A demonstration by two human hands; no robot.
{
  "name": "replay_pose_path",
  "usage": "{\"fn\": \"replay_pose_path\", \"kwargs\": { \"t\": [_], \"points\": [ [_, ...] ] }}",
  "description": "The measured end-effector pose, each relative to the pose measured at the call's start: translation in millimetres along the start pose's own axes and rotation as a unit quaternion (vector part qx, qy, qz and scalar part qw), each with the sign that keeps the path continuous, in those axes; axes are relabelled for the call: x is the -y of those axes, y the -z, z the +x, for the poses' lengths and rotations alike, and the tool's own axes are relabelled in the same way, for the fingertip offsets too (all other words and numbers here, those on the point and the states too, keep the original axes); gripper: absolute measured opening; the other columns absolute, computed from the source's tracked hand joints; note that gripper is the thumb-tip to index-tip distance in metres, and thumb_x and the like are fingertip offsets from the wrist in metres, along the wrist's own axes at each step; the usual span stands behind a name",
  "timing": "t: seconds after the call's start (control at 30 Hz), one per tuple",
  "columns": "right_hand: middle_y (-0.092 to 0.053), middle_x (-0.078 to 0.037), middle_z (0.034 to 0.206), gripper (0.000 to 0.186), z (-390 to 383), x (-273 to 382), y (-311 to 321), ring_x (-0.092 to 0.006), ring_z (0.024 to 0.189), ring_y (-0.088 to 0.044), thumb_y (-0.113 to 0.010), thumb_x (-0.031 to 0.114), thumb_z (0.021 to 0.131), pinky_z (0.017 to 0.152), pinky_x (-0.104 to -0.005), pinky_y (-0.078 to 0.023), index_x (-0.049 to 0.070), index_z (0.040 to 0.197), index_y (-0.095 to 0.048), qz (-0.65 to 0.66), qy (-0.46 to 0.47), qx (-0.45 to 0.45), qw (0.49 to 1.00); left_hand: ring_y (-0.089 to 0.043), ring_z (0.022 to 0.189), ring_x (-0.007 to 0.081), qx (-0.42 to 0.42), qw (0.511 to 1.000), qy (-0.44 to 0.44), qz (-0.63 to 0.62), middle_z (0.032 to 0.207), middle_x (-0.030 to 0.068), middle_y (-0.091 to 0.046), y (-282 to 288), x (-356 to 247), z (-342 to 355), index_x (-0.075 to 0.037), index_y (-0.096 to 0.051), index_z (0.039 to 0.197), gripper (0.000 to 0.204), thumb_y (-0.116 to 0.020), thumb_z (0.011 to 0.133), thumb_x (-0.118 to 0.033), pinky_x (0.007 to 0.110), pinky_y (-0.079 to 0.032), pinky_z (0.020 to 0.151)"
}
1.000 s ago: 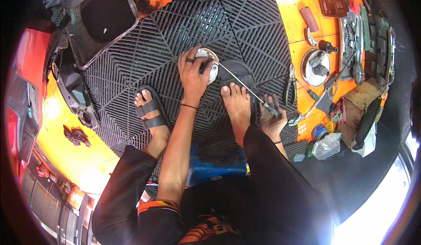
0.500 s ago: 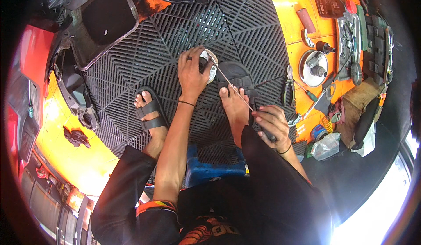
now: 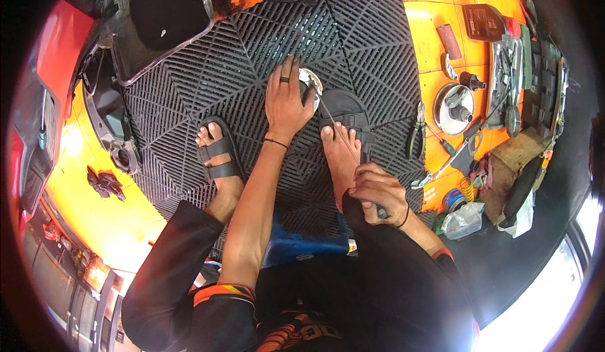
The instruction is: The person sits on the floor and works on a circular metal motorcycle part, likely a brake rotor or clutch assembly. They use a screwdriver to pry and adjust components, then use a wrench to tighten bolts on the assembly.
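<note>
The long, thin metal-shafted tool with a dark handle (image 3: 337, 124), right of centre, is now wrapped in the closed right hand (image 3: 380, 194), its grip tightened since a second ago; firmer leverage seems allowed. At upper centre, the round silver metal part (image 3: 308, 75) is touched by the half-curled left hand (image 3: 288, 103); gripping cannot be told.

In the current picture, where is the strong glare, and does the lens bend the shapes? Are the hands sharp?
Head view: glare washes out the orange tiled floor at lower left, and the white area at lower right is blown out; head view: fisheye distortion curves edges near the dark border; head view: left hand and right hand look fairly sharp.
</note>
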State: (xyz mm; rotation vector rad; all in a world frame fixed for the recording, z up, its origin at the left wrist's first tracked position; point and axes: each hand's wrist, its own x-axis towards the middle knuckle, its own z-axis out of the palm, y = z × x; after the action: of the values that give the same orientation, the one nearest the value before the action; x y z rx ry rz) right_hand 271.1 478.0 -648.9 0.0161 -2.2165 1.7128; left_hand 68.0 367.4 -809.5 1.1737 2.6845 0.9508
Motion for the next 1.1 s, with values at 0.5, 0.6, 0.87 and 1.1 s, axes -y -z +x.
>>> {"fn": "replay_pose_path", "kwargs": {
  "t": [0.5, 0.6, 0.87, 1.1],
  "points": [
    [-0.060, -0.005, 0.065, 0.023, 92, 10, 4, -0.0076, 0.052, -0.050, -0.050, 0.010, 0.105, 0.051, -0.0233, -0.039, -0.007, 0.099, -0.063, 0.036, -0.164, -0.275, 0.947, -0.054, 0.122, 0.0364, -0.009, 1.000, -0.015, 0.007, 0.127, 0.0155, -0.062, -2, 4, 1, -0.001, -0.063, 0.124, 0.052, -0.077, 0.081, -0.027, 0.050, -0.040, 0.107],
    [-0.057, 0.000, 0.060, 0.022, 132, 11, 27, -0.0045, 0.052, -0.047, -0.052, 0.012, 0.104, 0.049, -0.0224, -0.035, -0.004, 0.099, -0.066, 0.051, -0.220, -0.199, 0.954, -0.055, 0.122, 0.0358, -0.006, 1.000, -0.013, 0.001, 0.126, 0.0151, -0.063, -3, 5, 1, -0.001, -0.063, 0.124, 0.051, -0.076, 0.084, -0.030, 0.049, -0.041, 0.106],
    [-0.044, 0.002, 0.052, 0.024, 192, 3, 27, -0.0062, 0.046, -0.039, -0.052, 0.013, 0.103, 0.050, -0.0246, -0.033, -0.005, 0.104, -0.068, 0.011, -0.199, -0.011, 0.980, -0.055, 0.123, 0.0342, 0.001, 1.000, -0.010, 0.024, 0.126, 0.0145, -0.064, -5, 5, 1, -0.002, -0.063, 0.124, 0.051, -0.074, 0.086, -0.034, 0.051, -0.038, 0.109],
    [-0.062, -0.010, 0.070, 0.009, 231, -3, 26, -0.0174, 0.057, -0.057, -0.063, 0.004, 0.093, 0.052, -0.0306, -0.039, -0.004, 0.096, -0.067, 0.052, -0.118, 0.113, 0.985, -0.054, 0.126, 0.0344, 0.031, 0.998, -0.019, 0.060, 0.128, 0.0149, -0.063, -8, 9, -3, -0.002, -0.061, 0.127, 0.053, -0.073, 0.087, -0.035, 0.053, -0.036, 0.112]
  ]
}}
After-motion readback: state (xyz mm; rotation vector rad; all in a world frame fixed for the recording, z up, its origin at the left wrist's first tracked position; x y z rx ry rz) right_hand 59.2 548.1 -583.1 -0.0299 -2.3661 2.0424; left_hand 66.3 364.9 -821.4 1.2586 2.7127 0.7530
